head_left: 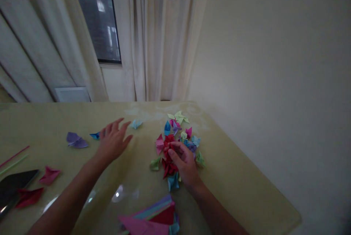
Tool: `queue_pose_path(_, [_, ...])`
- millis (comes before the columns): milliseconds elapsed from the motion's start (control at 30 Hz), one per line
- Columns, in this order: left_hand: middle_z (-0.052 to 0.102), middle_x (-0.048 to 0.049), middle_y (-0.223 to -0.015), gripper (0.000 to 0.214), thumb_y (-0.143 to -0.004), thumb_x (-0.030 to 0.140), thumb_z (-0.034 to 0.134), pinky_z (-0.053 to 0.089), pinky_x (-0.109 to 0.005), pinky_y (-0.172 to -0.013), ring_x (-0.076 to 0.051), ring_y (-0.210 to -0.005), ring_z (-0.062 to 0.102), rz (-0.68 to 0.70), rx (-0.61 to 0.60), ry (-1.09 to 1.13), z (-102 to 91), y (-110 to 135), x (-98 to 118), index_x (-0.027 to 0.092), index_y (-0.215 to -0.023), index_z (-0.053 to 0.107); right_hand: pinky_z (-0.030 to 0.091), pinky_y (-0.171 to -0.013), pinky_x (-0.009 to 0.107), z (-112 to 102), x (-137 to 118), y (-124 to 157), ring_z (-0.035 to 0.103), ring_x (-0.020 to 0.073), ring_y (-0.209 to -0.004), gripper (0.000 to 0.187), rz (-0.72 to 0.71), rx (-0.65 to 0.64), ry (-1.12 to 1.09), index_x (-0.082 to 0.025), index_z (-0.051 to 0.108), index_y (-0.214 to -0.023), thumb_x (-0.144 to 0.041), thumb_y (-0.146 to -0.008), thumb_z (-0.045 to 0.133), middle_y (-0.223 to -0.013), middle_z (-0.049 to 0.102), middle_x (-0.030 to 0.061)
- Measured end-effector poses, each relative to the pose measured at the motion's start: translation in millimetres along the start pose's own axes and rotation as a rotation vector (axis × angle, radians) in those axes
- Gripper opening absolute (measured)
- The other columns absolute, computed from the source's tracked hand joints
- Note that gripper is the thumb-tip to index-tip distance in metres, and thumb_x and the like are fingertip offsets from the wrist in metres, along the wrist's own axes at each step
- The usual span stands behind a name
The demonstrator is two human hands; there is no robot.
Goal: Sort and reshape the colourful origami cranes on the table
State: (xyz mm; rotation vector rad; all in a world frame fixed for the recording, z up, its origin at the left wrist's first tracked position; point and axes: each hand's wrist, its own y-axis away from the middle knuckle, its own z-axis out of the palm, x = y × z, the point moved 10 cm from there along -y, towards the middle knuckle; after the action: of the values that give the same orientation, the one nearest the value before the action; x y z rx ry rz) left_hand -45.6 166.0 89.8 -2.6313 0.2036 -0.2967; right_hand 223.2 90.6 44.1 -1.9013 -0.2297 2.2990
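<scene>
Over the left middle of the table, my left hand (115,139) is open with its fingers spread. A light blue folded paper piece (136,124) lies just beyond its fingertips, and a dark blue folded paper (95,136) shows beside its knuckles. My right hand (184,157) is closed, thumb and fingers pinched on a red folded paper piece (168,143). Around it lies a cluster of folded papers: a pink one (159,144), a green one (155,164), a blue one (173,182) and a pale green star-like one (178,117). My fingers partly hide the held piece.
A stack of coloured paper (153,218) lies at the near edge. At left are a purple folded paper (76,140), a pink one (49,175), a red one (29,197), a dark flat object (16,185) and two thin sticks (15,156). Curtains (170,37) and a wall (268,81) border the table.
</scene>
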Motion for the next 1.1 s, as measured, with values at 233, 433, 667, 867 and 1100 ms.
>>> queue_pose_path(233, [0.041, -0.0253, -0.162, 0.052, -0.101, 0.043, 0.052, 0.040, -0.078, -0.103, -0.056, -0.145, 0.038, -0.492, -0.220, -0.149, 6.1, 20, -146, 0.018, -0.146, 0.060, 0.059, -0.078, 0.031, 14, 2, 8, 0.073, 0.0200, -0.090, 0.033, 0.051, -0.091, -0.005, -0.022, 0.072, -0.114, -0.046, -0.092, 0.079, -0.106, 0.076, 0.0065])
queue_pose_path(433, [0.069, -0.0206, -0.135, 0.037, -0.096, 0.028, 0.049, 0.047, -0.065, -0.102, -0.045, -0.123, 0.065, -0.358, -0.450, -0.114, 34.3, 12, -127, 0.019, -0.119, 0.077, 0.057, -0.073, 0.027, 17, -8, 7, 0.072, 0.0174, -0.083, 0.029, 0.013, -0.144, 0.031, -0.022, 0.074, -0.108, -0.042, -0.089, 0.081, -0.100, 0.076, 0.0041])
queue_pose_path(667, [0.081, -0.0076, -0.101, 0.029, -0.088, 0.034, 0.054, 0.053, -0.037, -0.091, -0.028, -0.098, 0.074, -0.019, -0.540, 0.073, 30.7, -3, -50, 0.024, -0.095, 0.080, 0.058, -0.073, 0.028, 4, -24, -1, 0.073, 0.0180, -0.078, 0.026, -0.085, -0.096, 0.082, -0.022, 0.076, -0.100, -0.041, -0.085, 0.084, -0.088, 0.077, 0.0027])
queue_pose_path(867, [0.079, -0.0075, -0.101, 0.037, -0.099, 0.043, 0.048, 0.053, -0.035, -0.088, -0.024, -0.094, 0.072, 0.392, -0.408, 0.354, -32.7, 6, 74, 0.023, -0.100, 0.078, 0.060, -0.076, 0.032, -24, -27, -14, 0.074, 0.0209, -0.079, 0.027, -0.178, 0.068, 0.101, -0.021, 0.075, -0.093, -0.046, -0.084, 0.082, -0.088, 0.078, 0.0042])
queue_pose_path(1100, [0.076, -0.0094, -0.118, 0.033, -0.091, 0.018, 0.056, 0.053, -0.043, -0.099, -0.028, -0.110, 0.070, 0.435, -0.378, 0.228, 12.1, 25, 90, 0.024, -0.117, 0.074, 0.052, -0.086, 0.036, -21, -52, -4, 0.068, 0.0225, -0.089, 0.022, -0.365, 0.126, 0.697, -0.021, 0.078, -0.095, -0.038, -0.100, 0.066, -0.093, 0.074, 0.0068])
